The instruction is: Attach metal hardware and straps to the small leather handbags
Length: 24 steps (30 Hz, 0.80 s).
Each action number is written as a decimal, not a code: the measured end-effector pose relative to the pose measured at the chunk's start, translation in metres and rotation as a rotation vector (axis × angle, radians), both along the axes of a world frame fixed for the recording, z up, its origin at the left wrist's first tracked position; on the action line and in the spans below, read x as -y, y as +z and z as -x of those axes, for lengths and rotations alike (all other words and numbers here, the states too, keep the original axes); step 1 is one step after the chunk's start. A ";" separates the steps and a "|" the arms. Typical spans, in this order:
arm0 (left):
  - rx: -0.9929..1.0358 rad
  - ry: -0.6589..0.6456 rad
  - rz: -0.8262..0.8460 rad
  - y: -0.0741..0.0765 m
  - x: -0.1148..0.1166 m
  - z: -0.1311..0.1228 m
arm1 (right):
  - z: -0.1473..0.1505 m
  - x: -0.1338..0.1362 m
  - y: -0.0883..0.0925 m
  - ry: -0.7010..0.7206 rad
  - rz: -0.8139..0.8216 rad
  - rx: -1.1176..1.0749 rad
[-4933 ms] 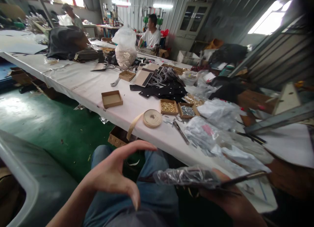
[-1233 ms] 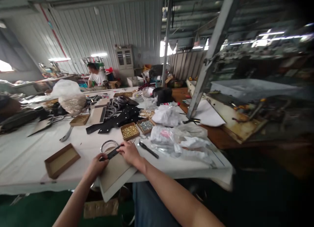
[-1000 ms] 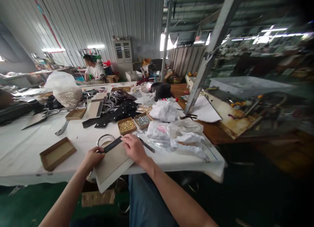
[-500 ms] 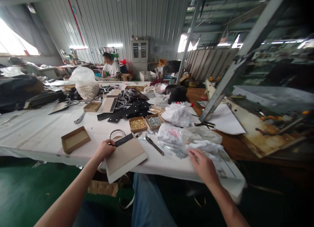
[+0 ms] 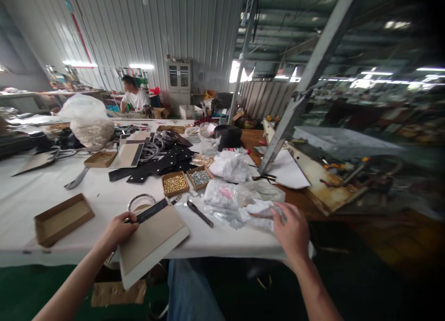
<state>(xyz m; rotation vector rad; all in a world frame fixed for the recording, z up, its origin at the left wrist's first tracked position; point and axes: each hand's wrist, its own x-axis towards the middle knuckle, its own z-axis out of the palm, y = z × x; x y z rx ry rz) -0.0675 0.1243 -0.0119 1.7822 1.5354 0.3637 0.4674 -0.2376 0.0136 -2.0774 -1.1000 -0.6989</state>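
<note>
My left hand is closed on the edge of a flat beige panel with a black strip along its top and a white border. The panel tilts over the table's front edge. Behind it lies a silvery ring-shaped handle, partly covered. At the right end of the table, my right hand pinches a crumpled white sheet, cloth or plastic, I cannot tell which. Clear plastic bags lie just beyond it. A dark, slim tool rests between the hands.
Small boxes hold gold studs and silver studs. A shallow cardboard box sits on the left. Black strips are piled behind. A slanted metal post rises at the right. One person sits far back.
My view has turned to the right. The fingers of my right hand have closed on the white sheet, part of which is now raised. My left hand still holds the panel.
</note>
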 end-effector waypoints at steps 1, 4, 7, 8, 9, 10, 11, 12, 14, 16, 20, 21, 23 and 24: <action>-0.014 -0.010 0.003 -0.001 -0.002 0.001 | -0.007 0.002 -0.002 -0.045 0.035 0.007; -0.034 -0.037 -0.001 -0.003 -0.007 0.002 | -0.013 0.004 -0.018 -0.082 0.105 -0.032; -0.051 -0.046 -0.014 -0.002 -0.009 0.001 | -0.006 0.005 -0.035 -0.039 0.121 -0.085; -0.059 -0.048 -0.018 -0.002 -0.009 0.000 | -0.004 0.006 -0.036 -0.032 0.117 -0.086; -0.067 -0.049 -0.022 -0.001 -0.009 -0.002 | -0.004 0.007 -0.034 -0.024 0.107 -0.080; -0.073 -0.049 -0.023 0.000 -0.009 -0.003 | -0.006 0.008 -0.029 -0.013 0.086 -0.071; -0.079 -0.049 -0.021 0.002 -0.009 -0.004 | -0.011 0.008 -0.019 0.002 0.059 -0.066; -0.084 -0.048 -0.017 0.003 -0.009 -0.006 | -0.018 0.006 -0.006 0.017 0.030 -0.068; -0.090 -0.044 -0.008 0.006 -0.009 -0.007 | -0.039 -0.005 0.023 0.036 0.038 -0.098; -0.088 -0.044 -0.010 0.008 -0.010 -0.008 | -0.063 -0.026 0.050 0.028 0.208 -0.160; -0.062 -0.036 -0.014 0.009 -0.010 -0.008 | -0.099 -0.079 0.072 0.062 0.589 -0.281; -0.056 -0.030 -0.010 0.009 -0.009 -0.008 | -0.104 -0.089 0.071 0.061 0.629 -0.293; -0.045 -0.018 -0.003 0.007 -0.008 -0.009 | -0.110 -0.103 0.065 0.040 0.694 -0.308; -0.041 -0.015 -0.003 0.006 -0.007 -0.010 | -0.111 -0.107 0.062 0.031 0.707 -0.312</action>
